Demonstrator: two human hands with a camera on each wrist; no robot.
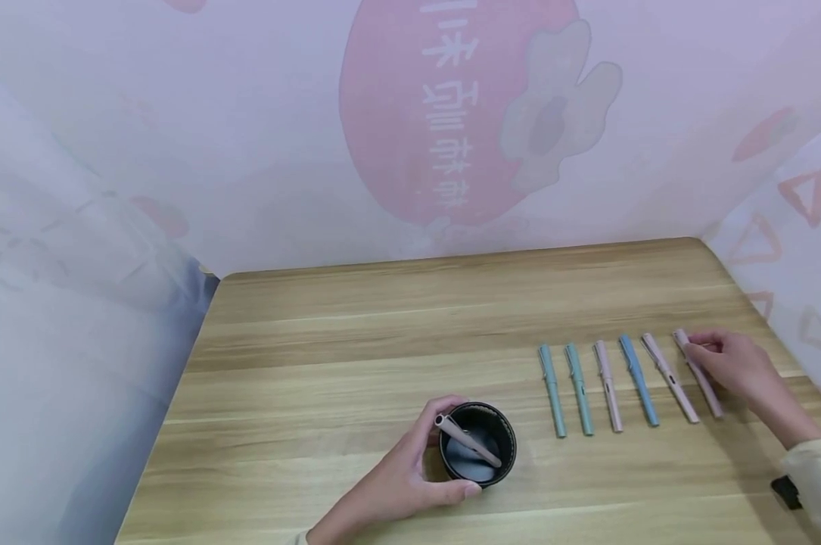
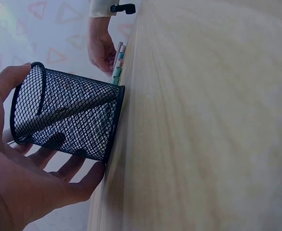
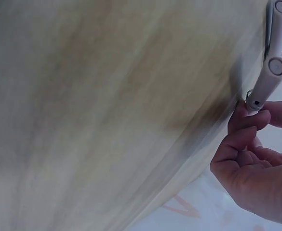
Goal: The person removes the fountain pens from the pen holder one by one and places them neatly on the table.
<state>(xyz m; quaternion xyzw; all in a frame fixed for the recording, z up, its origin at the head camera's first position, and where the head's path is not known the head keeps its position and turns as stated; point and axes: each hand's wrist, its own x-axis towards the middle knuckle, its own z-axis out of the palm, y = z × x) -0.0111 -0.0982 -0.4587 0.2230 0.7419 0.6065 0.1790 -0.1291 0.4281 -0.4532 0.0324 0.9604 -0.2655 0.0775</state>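
My left hand (image 1: 410,469) grips a black mesh pen cup (image 1: 511,446) with thumb and fingers round its sides. One pale pink pen (image 1: 468,441) leans inside the cup; the left wrist view shows it through the mesh (image 2: 68,113). At the right, my right hand (image 1: 733,363) pinches the upper part of the rightmost pink pen (image 1: 706,390). In the right wrist view that pen's round end (image 3: 275,67) points up past the fingers (image 3: 249,122). Left of it lie a pink pen (image 1: 670,378), a blue pen (image 1: 639,381), another pink pen (image 1: 609,386) and two teal pens (image 1: 579,390).
The pens form a slanted row on the right half of the wooden table (image 1: 315,363). Behind the table hangs a pale printed curtain (image 1: 267,136). A small black object (image 1: 786,492) is by the right sleeve (image 1: 819,473).
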